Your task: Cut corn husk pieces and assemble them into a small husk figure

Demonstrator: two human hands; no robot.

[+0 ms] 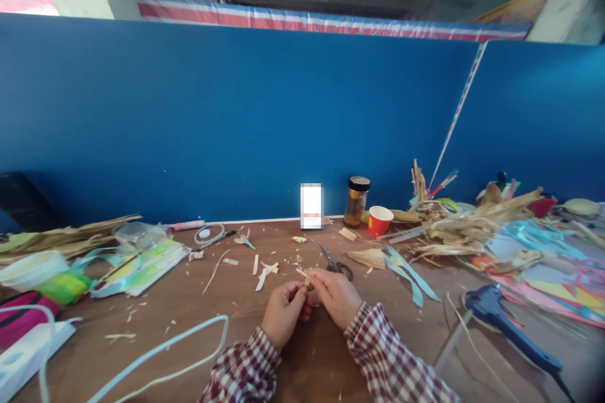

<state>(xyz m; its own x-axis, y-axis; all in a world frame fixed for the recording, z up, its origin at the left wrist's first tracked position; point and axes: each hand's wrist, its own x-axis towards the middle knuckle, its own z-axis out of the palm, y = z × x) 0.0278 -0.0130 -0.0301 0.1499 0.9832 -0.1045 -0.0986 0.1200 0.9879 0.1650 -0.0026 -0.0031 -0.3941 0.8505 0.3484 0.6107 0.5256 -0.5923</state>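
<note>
My left hand (286, 310) and my right hand (334, 295) meet above the brown table, fingertips pinched together. Between them they hold a small pale strip (302, 273), whose end pokes out past the fingers; its material looks like dried corn husk, though most of it is hidden. Scissors (336, 264) with dark handles lie just beyond my right hand. Cut pale husk pieces (268, 271) and tiny scraps are scattered ahead of my left hand. To the right of the scissors rest a wider husk piece (367, 258) and light blue ribbon strips (410, 274).
A blue glue gun (510, 324) lies at the right, near a heap of dried husks (472, 233). A lidded jar (356, 201) and red paper cup (380, 221) stand by the blue partition (265, 119). White cable (165, 346) loops at front left, beside a power strip (35, 352).
</note>
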